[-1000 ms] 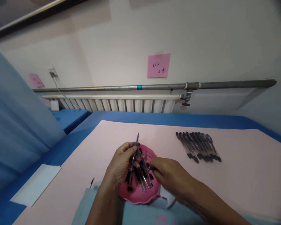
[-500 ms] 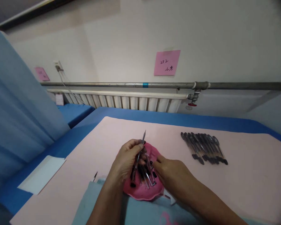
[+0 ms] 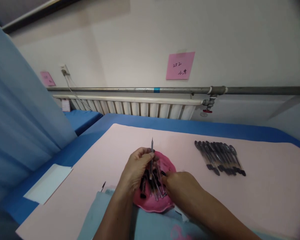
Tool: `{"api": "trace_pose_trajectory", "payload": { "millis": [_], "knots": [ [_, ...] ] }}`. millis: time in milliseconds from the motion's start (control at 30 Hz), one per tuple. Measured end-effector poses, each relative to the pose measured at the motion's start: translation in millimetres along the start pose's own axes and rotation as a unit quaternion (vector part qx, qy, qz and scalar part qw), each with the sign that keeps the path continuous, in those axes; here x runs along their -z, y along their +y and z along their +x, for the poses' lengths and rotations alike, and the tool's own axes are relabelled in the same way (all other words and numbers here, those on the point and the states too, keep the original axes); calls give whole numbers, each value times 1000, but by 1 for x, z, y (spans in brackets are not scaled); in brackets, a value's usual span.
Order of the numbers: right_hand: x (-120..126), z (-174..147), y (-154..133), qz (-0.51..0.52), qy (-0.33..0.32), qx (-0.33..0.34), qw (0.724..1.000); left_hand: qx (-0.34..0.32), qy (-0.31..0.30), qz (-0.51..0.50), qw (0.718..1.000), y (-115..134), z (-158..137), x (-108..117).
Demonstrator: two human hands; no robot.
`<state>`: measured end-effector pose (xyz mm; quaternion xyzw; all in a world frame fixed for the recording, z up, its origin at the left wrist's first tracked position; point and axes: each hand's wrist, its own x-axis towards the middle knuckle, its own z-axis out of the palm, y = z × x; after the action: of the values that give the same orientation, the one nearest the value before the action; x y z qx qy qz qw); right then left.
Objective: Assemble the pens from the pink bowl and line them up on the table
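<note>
A clear pen (image 3: 151, 168) is gripped tip-up by the left hand (image 3: 137, 167), over the pink bowl (image 3: 153, 207). The right hand (image 3: 181, 185) is curled at a black piece (image 3: 163, 173); whether that is gripped cannot be told. The pen is best held steady.

A pink sheet (image 3: 270, 180) bearing grouped pens (image 3: 217, 156) lies on the blue table (image 3: 170, 123).

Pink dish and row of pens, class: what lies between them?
Head view: the right hand, by the pink dish, then bare pink sheet up to the row of pens.
</note>
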<state>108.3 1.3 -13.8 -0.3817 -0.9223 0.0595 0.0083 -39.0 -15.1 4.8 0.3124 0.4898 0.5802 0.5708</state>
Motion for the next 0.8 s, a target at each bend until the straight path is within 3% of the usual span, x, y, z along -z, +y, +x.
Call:
{"api": "trace_pose_trajectory", "payload": {
  "millis": [100,200,300,400,467,567,633,700,733,800],
  "knots": [
    [6,-2,-2,25,32,-5,999,-9,11,-8,1000,1,1,1],
    [11,-1,-3,138,72,-5,988,0,12,-46,999,2,1,2],
    [14,2,1,351,117,-48,928,9,-4,-97,995,0,1,-1],
    [15,5,4,514,94,-77,849,22,-28,-117,993,-7,0,-8],
    [14,6,4,551,85,-80,826,29,-45,-120,991,-13,0,-14],
    [13,4,7,558,113,-77,818,19,-68,-96,993,-19,-1,-19],
    [14,0,12,544,140,-84,823,-1,-80,-38,996,-20,-1,-19],
    [18,-7,21,506,176,-115,837,-46,-91,91,991,-20,0,-18],
    [19,-11,26,484,195,-136,842,-73,-99,184,975,-21,1,-17],
    [22,-20,34,465,222,-173,839,-117,-123,394,903,-23,1,-17]
  ]
}}
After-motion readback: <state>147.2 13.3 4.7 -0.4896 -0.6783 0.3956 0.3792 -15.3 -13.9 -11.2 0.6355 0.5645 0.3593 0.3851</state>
